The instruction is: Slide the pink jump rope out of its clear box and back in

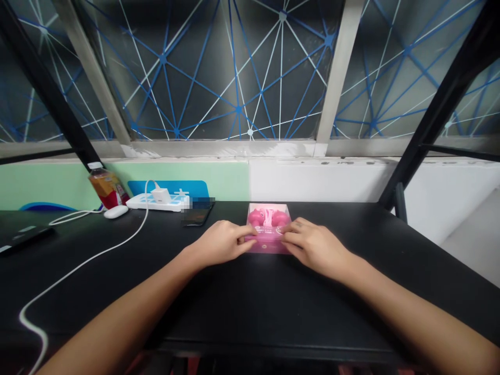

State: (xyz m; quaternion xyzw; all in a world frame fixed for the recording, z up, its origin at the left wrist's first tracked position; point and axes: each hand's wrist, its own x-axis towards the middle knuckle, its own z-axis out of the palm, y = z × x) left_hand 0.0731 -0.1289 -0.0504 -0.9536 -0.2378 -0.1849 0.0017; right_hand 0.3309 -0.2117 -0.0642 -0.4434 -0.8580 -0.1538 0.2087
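A small pink box [269, 247] lies on the black table in front of me. Two rounded pink pieces [257, 217] sit side by side in its far part, with a pale pink bundle of strands or cord [268, 216] between them. White print shows on the pink panel in the middle. My left hand [222, 242] grips the box's left edge between thumb and fingers. On the opposite edge, the fingers of my right hand [312, 244] are bent and pressed against the box. Their tips partly cover its sides.
Back left on the black table [250, 307] are a dark phone [199, 214], a white power strip [136, 202] with a plugged-in charger [161, 195], a white mouse [116, 211] and a drink bottle [107, 187]. A white cable [97, 253] runs toward the front left. Black metal posts [422, 120] flank the table.
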